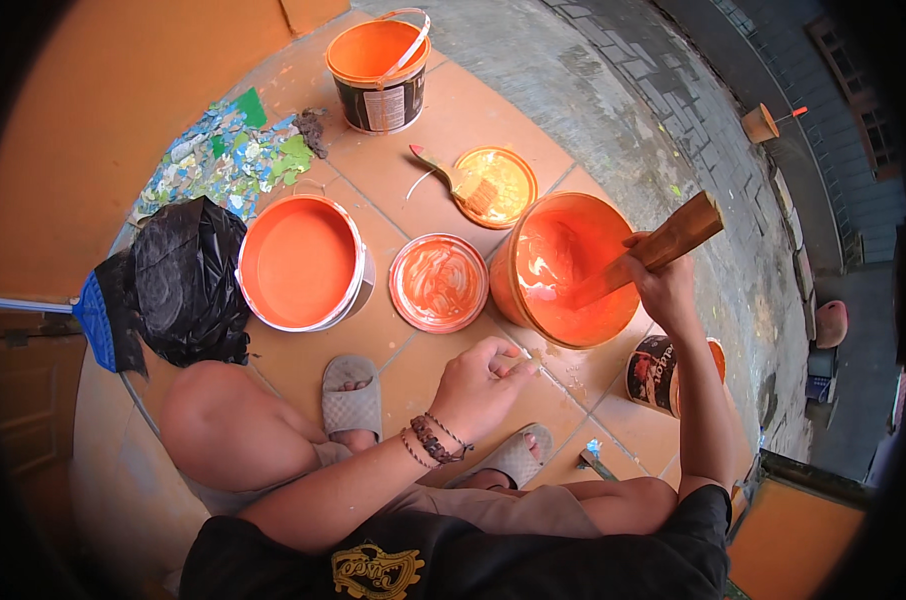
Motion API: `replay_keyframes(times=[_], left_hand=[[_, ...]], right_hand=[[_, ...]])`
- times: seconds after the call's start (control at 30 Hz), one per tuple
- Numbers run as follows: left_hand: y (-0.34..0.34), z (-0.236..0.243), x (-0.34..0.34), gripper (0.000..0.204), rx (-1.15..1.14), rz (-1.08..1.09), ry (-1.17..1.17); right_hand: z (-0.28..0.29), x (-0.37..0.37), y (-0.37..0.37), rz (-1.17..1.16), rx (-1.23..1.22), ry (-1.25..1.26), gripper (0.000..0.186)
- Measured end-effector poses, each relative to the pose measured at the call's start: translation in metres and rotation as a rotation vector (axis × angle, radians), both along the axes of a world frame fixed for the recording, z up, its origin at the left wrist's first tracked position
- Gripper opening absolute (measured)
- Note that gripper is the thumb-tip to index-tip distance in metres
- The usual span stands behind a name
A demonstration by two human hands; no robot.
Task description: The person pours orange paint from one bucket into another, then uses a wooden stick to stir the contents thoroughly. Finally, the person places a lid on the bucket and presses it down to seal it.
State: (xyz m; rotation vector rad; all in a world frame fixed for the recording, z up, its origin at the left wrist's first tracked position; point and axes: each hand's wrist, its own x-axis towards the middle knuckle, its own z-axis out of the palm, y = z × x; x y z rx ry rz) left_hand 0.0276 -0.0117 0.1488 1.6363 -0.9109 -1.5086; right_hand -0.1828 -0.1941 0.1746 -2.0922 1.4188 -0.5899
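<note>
My right hand [667, 288] is wrapped round a flat wooden stick [679, 232]. The stick slants down into a large orange bucket [519, 292], and its lower end is in the orange paint [585, 268]. My left hand [485, 384] is closed in front of that bucket, with a small pale thing at its fingertips that I cannot make out. Left of the bucket lies a round lid [439, 283] smeared with orange paint. A white bucket [361, 290] full of smooth orange paint stands farther left. Behind, a paintbrush [463, 184] rests across a yellow-orange lid [513, 182].
A dark paint bucket [381, 104] stands at the back, and a paint can [655, 374] by my right forearm. At left are a black plastic bag [188, 280], a blue broom [95, 318] and paint flakes [213, 155]. A scraper-like tool [597, 463] lies near my right foot.
</note>
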Motion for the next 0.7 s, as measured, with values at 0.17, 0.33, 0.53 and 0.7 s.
replay_keyframes(times=[0.17,0.33,0.53,0.7], left_hand=[[-0.007,0.005,-0.001,0.036,0.061,-0.098,0.003],[-0.009,0.004,-0.005,0.037,0.048,-0.103,0.001],[-0.008,-0.001,0.0,0.038,0.067,-0.043,-0.012],[-0.01,-0.001,-0.006,0.037,0.044,-0.047,-0.062]], right_hand=[[-0.001,0.044,0.013,0.107,0.203,-0.192,0.025],[-0.028,0.023,-0.024,0.079,-0.105,-0.22,0.024],[0.011,0.016,-0.001,0.012,0.061,0.003,0.023],[0.005,0.045,0.013,0.134,0.208,-0.179,0.023]])
